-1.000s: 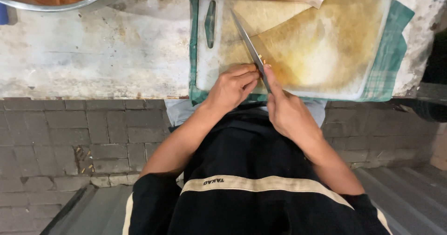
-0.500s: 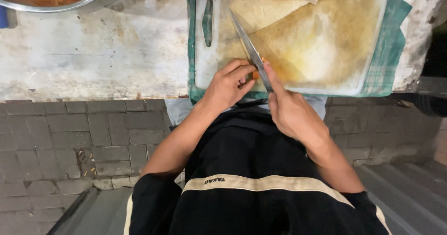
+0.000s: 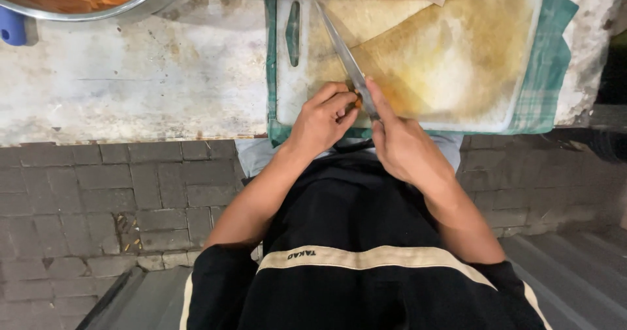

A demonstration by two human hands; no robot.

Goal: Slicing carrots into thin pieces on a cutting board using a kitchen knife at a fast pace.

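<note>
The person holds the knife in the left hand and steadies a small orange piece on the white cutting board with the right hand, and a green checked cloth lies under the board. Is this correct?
Not quite: the hands are swapped. In the head view the right hand holds the knife, and the left hand steadies the small orange piece on the white cutting board. The green checked cloth does lie under the board.

No packages, labels, signs or screens in view.

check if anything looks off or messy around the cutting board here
Mostly in order. The cutting board is heavily stained yellow-brown, and the green checked cloth under it sits slightly askew. The right hand holds the knife, its blade by a small orange piece the left hand steadies. Nothing looks spilled.
</note>
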